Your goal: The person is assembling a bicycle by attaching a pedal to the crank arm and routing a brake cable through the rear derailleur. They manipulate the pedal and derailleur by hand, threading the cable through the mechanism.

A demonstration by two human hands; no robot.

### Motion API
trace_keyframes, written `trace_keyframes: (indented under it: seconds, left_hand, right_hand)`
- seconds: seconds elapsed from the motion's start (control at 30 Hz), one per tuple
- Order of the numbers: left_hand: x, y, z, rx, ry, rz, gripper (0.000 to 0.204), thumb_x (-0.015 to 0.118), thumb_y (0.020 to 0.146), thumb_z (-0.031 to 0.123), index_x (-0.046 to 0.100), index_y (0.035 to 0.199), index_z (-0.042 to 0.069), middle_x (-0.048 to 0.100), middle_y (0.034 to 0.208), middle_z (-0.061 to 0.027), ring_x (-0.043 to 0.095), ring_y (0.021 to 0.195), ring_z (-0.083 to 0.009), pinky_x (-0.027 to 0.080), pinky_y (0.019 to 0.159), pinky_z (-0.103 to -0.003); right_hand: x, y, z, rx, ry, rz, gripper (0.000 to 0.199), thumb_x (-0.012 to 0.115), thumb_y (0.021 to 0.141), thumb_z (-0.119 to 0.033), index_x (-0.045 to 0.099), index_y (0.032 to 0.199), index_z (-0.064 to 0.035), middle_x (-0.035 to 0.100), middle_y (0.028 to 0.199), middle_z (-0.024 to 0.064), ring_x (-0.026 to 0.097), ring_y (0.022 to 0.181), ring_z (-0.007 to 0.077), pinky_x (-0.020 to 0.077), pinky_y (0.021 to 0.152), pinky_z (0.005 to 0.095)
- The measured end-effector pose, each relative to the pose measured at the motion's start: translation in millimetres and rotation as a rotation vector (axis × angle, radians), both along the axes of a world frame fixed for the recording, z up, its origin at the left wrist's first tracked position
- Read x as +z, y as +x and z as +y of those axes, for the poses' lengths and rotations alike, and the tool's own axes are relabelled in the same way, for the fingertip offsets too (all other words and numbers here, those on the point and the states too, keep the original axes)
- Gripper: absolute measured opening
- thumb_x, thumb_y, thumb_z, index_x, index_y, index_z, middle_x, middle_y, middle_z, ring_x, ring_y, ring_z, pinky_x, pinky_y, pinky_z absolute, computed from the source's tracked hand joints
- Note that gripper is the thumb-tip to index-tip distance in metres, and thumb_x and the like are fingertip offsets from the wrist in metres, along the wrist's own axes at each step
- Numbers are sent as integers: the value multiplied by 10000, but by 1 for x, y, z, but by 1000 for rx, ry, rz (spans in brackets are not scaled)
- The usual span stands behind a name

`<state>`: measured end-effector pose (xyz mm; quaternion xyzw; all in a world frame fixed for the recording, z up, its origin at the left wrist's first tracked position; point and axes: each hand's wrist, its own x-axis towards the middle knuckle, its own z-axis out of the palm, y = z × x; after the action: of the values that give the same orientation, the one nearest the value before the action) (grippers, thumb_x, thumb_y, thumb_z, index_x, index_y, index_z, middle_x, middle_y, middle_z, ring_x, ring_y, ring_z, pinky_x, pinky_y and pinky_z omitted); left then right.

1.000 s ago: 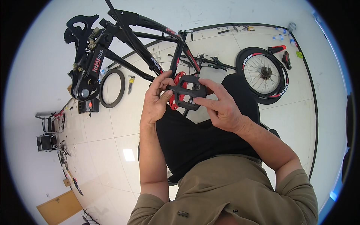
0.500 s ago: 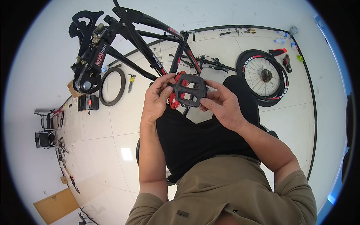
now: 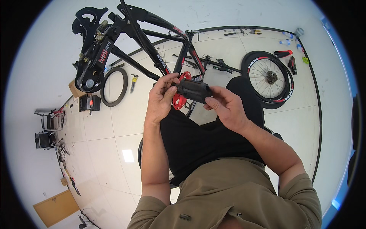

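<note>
Small brown cardboard box (image 3: 76,90) sitting on the pale tiled floor, just beside the black bicycle frame's (image 3: 100,51) lower end; red-and-white lettered decal (image 3: 103,52) running along that frame.

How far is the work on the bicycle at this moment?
Done: the bicycle frame stands stripped, and a spoked wheel and a loose tyre lie on the floor. In hand: the left hand and right hand both grip a black pedal near the red chainring. Left: wheel and tyre are not yet mounted.
</note>
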<state>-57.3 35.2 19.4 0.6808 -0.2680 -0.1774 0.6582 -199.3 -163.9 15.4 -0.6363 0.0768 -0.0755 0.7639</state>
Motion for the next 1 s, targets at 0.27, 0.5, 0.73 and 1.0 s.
trace_keyframes:
  seconds: [0.27, 0.5, 0.73, 1.0]
  left_hand:
    - [-11, 2, 1, 46, -127, -8, 532, 627, 838, -205, 578, 1340, -37, 671, 1158, -113, 647, 1015, -148, 546, 872, -269]
    - [-1, -4, -8, 164, 113, -458, 533, 639, 806, -202, 633, 1298, 5, 699, 1092, -120, 674, 948, -165, 553, 855, -286]
    - [-1, -2, -13, 197, 237, -794, 549, 628, 765, -209, 656, 1257, 34, 684, 1015, -137, 680, 906, -219, 573, 785, -307]
    - [3, -2, -20, 257, 256, -1072, 604, 652, 675, -202, 659, 1239, 14, 689, 946, -111, 647, 880, -271, 570, 758, -345]
  right_hand:
    - [11, 4, -2, 41, 187, 97, 336, 615, 1017, -208, 594, 1186, 82, 711, 888, 122, 710, 749, 146, 592, 705, 284]
    - [15, 6, -9, 49, 297, 165, 358, 587, 1040, -240, 571, 1191, 84, 693, 953, 134, 712, 783, 188, 602, 742, 326]
    - [13, 8, -4, 15, 387, 169, 336, 633, 1007, -226, 587, 1130, 83, 700, 866, 116, 707, 710, 164, 602, 677, 304]
    - [13, 6, -6, 28, 290, 153, 339, 600, 1032, -234, 576, 1166, 76, 681, 911, 112, 698, 747, 165, 595, 710, 315]
